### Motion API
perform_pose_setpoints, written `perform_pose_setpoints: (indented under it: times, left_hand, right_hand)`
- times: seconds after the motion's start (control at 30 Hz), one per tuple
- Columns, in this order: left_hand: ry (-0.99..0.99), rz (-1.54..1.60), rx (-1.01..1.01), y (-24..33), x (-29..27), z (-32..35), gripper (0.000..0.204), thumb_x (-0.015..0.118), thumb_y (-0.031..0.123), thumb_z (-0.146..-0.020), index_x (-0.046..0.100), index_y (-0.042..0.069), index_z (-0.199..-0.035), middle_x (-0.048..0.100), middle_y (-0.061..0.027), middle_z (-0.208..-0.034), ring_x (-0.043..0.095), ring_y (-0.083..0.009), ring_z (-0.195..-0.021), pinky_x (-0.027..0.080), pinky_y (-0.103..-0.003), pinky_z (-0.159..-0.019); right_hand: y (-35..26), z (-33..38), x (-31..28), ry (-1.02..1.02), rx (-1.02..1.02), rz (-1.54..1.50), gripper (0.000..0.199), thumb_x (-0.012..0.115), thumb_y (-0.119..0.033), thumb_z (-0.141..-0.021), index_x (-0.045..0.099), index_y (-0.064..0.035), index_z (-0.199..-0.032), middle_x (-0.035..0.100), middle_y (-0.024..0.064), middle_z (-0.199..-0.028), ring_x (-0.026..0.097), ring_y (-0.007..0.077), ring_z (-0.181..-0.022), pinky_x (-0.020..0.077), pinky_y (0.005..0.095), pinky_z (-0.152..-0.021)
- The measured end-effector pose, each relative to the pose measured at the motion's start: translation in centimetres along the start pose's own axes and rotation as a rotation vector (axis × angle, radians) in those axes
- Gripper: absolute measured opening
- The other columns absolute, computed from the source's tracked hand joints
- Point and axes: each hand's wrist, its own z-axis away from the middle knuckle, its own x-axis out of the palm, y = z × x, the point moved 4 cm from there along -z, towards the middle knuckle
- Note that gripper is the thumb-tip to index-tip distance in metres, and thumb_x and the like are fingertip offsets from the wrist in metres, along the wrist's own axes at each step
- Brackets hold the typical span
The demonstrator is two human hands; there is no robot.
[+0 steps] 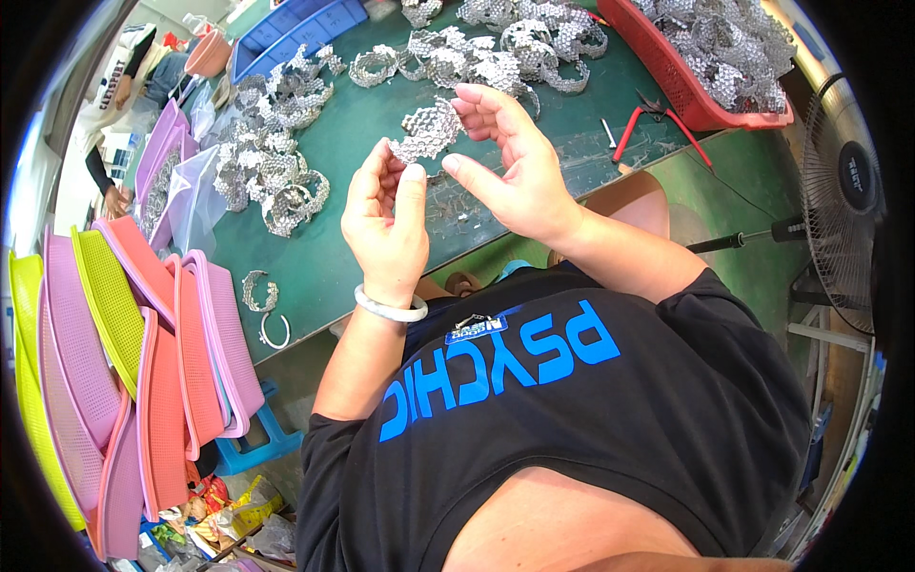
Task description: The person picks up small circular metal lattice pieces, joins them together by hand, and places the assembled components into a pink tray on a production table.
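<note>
A silver honeycomb-patterned cuff bracelet [429,132] is up between my two hands, above the near part of the green table. My left hand [386,224] has its fingers and thumb closed at the bracelet's lower left end; its fingertips are partly hidden. On the other side, my right hand [515,167] is open, thumb apart from the fingers. Its curved fingers come up against the bracelet's right edge. Heaps of similar silver bracelets [448,59] lie on the table beyond, with another pile [272,176] to the left of my left hand.
Red-handled pliers [653,112] lie on the green table [362,257] at right, near a red basket [696,110] full of bracelets. A fan [843,181] stands far right. Stacked coloured baskets [172,372] fill the left side. Beyond, there is a blue crate [300,33] and another person [119,86].
</note>
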Motion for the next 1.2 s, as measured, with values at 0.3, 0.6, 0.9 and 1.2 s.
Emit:
perform_pose_setpoints:
  times: [0.3,0.6,0.9,1.2]
  left_hand:
    - [-0.007,0.077,-0.059,-0.2,0.1,-0.3,0.042,0.061,0.004,-0.081,0.045,-0.007,-0.118,0.053,-0.0062,-0.096,0.052,-0.0093,-0.083,0.045,-0.021,-0.074]
    - [0.005,0.065,-0.025,0.0,-0.1,-0.3,0.042,0.063,0.006,-0.080,0.046,-0.007,-0.116,0.055,-0.0061,-0.095,0.053,-0.0094,-0.083,0.045,-0.021,-0.074]
    - [0.020,0.031,-0.023,0.0,-0.2,-0.3,0.043,0.066,0.008,-0.079,0.047,-0.006,-0.115,0.056,-0.0068,-0.096,0.053,-0.0099,-0.083,0.045,-0.022,-0.074]
    - [0.038,-0.071,0.012,0.2,-0.3,-0.3,0.029,0.063,0.004,-0.080,0.050,-0.003,-0.105,0.056,-0.0056,-0.094,0.053,-0.0093,-0.084,0.044,-0.021,-0.076]
  right_hand:
    - [-0.7,0.2,0.0,-0.023,-0.029,0.029,0.058,0.063,0.001,-0.075,0.037,-0.0017,-0.127,0.049,0.0088,-0.116,0.047,0.0141,-0.103,0.0369,0.0284,-0.090]
    - [-0.9,0.4,0.0,-0.037,-0.015,-0.007,0.057,0.061,0.002,-0.075,0.037,-0.0023,-0.126,0.050,0.0083,-0.116,0.047,0.0139,-0.103,0.0371,0.0283,-0.089]
    - [-1.1,0.6,0.1,-0.041,-0.012,-0.039,0.056,0.060,0.003,-0.075,0.038,-0.0021,-0.126,0.050,0.0082,-0.114,0.047,0.0139,-0.102,0.0373,0.0282,-0.089]
    - [-0.9,0.6,0.2,-0.048,0.015,-0.075,0.055,0.060,0.003,-0.076,0.038,-0.0016,-0.126,0.050,0.0081,-0.113,0.047,0.0136,-0.102,0.0373,0.0278,-0.088]
